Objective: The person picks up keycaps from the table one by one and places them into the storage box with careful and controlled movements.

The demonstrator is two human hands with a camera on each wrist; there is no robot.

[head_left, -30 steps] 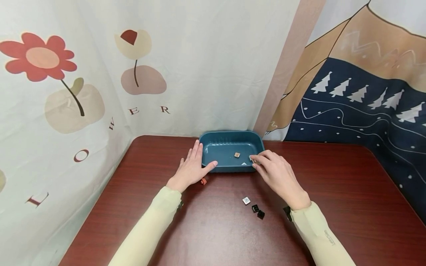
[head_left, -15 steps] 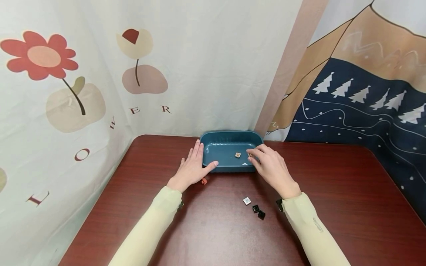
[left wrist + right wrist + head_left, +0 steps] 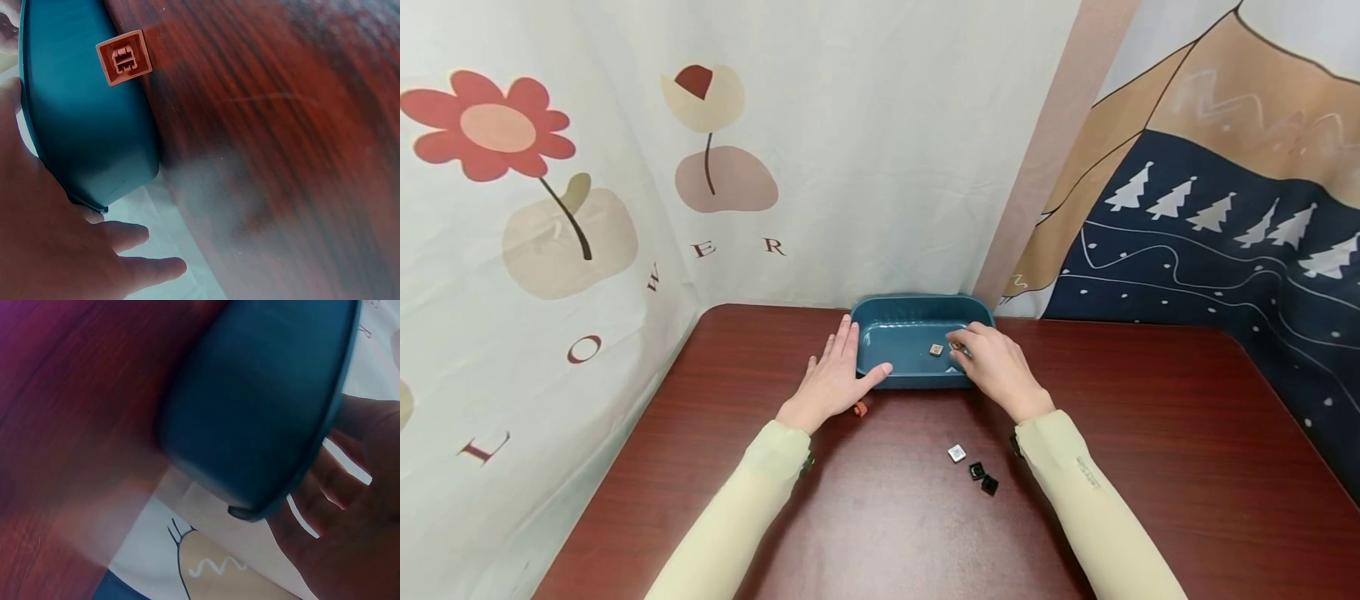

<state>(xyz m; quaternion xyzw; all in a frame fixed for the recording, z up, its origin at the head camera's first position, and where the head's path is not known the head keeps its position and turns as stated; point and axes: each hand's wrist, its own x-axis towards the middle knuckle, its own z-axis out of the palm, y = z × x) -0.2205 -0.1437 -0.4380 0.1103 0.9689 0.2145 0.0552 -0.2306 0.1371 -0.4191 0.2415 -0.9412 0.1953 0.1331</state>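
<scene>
Keycap, apparently between fingertips of right hand, over bin.

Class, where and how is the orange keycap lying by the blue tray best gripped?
Pinch two opposite outer walls of the orange keycap, probably coming from above, on the side away from the blue tray. Its square, hollow shape offers paired straight walls, and the tray stands close on its other side.

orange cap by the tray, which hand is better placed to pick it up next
Probably the left hand: it rests spread against the tray, close to the orange cap, pinching nothing. The right hand is farther away, pinching a tan piece.
</scene>
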